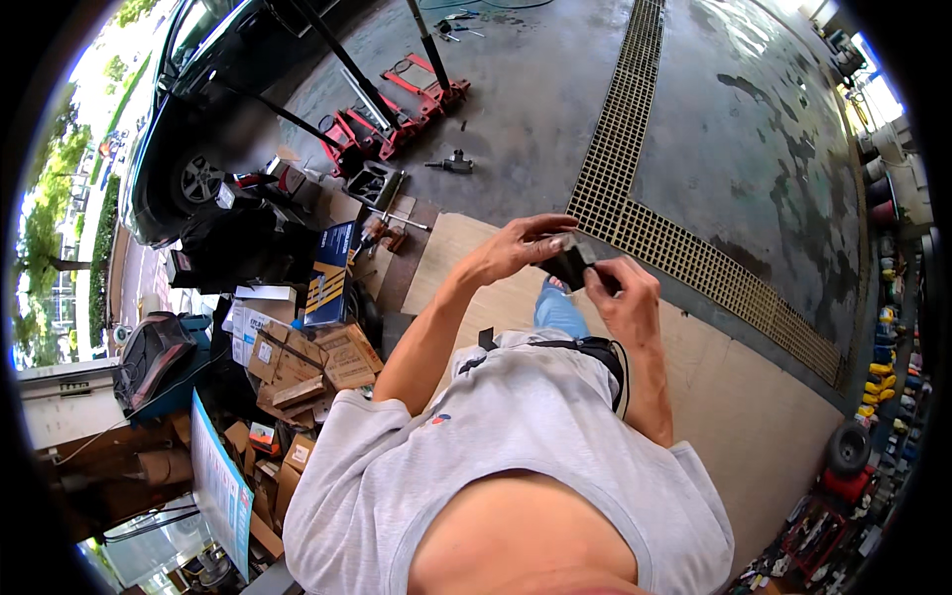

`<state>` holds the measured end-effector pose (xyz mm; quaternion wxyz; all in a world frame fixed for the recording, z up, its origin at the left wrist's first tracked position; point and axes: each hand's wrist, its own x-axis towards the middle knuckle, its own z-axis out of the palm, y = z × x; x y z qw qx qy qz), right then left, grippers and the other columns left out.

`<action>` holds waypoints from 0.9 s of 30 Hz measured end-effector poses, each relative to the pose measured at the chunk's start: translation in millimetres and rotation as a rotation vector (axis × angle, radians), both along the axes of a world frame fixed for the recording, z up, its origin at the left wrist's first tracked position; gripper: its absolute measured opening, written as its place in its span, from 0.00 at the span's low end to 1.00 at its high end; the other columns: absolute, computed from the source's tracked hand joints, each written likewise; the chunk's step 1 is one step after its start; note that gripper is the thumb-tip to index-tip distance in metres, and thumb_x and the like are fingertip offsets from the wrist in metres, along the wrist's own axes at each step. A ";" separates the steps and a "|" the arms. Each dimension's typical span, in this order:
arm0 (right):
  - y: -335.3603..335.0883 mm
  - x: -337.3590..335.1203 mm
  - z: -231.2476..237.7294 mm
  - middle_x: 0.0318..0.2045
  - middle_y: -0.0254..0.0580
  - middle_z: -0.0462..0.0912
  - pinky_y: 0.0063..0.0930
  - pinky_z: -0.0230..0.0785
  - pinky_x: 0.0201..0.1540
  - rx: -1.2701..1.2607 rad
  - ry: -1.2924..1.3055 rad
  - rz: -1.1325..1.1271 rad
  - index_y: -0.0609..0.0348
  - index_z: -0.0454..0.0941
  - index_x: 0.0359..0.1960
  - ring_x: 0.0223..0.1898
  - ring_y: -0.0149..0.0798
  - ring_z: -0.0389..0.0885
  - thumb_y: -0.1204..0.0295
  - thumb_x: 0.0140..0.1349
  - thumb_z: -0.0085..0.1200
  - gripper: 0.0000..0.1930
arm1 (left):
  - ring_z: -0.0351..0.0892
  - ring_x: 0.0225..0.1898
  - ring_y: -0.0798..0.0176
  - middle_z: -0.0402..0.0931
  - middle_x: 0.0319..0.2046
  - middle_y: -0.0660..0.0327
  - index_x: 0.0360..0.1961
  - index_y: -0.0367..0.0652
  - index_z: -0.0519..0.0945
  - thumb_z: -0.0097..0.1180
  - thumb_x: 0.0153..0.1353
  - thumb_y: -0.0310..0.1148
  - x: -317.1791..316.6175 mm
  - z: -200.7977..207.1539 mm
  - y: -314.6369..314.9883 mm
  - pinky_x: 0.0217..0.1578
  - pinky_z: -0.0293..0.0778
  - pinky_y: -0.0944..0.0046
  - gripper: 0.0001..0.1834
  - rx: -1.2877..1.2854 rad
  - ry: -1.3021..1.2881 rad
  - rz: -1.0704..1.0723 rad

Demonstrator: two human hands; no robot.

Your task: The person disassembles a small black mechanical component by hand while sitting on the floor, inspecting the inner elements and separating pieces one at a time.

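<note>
In front of my waist, both hands hold a small dark, block-shaped part (pixel 570 262) with a greyish upper face. I cannot make out its exact kind. My left hand (pixel 516 250) grips it from the left, its fingers stretched over the top edge and its thumb along the near side. On the other side, my right hand (pixel 627 294) is closed, with thumb and fingers pinching the part's right edge. The palms hide some of it. Below it show a blue trouser leg (pixel 560 312) and the tip of a foot.
I stand on a plywood sheet (pixel 754 397) beside a floor drain grate (pixel 645 213). Red floor jacks (pixel 397 109) and an air tool (pixel 451 163) lie ahead. A dark car (pixel 149 188) stands at far left. Cardboard boxes (pixel 307 357) crowd my left; bottles (pixel 878 382) line the right.
</note>
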<state>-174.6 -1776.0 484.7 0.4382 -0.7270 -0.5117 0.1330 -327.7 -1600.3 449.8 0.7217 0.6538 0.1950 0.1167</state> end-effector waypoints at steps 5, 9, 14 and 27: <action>160.4 50.0 30.7 0.28 0.44 0.81 0.38 0.74 0.35 0.095 -0.206 0.536 0.61 0.83 0.32 0.31 0.47 0.81 0.71 0.56 0.65 0.07 | 0.75 0.54 0.67 0.77 0.56 0.61 0.66 0.40 0.73 0.71 0.56 0.50 -4.0 35.2 90.8 0.53 0.73 0.66 0.41 -0.009 0.134 0.201; 272.1 69.1 48.3 0.30 0.47 0.81 0.40 0.75 0.41 0.047 -0.163 0.794 0.62 0.83 0.33 0.36 0.50 0.82 0.66 0.58 0.63 0.11 | 0.77 0.49 0.69 0.77 0.54 0.61 0.64 0.40 0.74 0.73 0.56 0.44 -7.7 38.7 151.3 0.49 0.76 0.68 0.37 -0.016 0.025 0.364; 411.0 96.7 47.5 0.33 0.46 0.80 0.41 0.73 0.41 0.091 -0.171 0.964 0.61 0.82 0.37 0.38 0.51 0.81 0.68 0.60 0.63 0.10 | 0.77 0.45 0.70 0.80 0.44 0.63 0.54 0.36 0.79 0.73 0.56 0.46 15.5 10.9 243.3 0.46 0.74 0.70 0.31 0.006 -0.056 0.684; 611.5 178.5 54.0 0.37 0.42 0.81 0.42 0.75 0.44 0.023 -0.059 0.752 0.56 0.84 0.40 0.41 0.49 0.81 0.66 0.62 0.63 0.09 | 0.76 0.51 0.63 0.76 0.49 0.57 0.46 0.35 0.81 0.76 0.54 0.44 112.2 35.6 450.7 0.53 0.72 0.64 0.26 0.326 0.026 0.878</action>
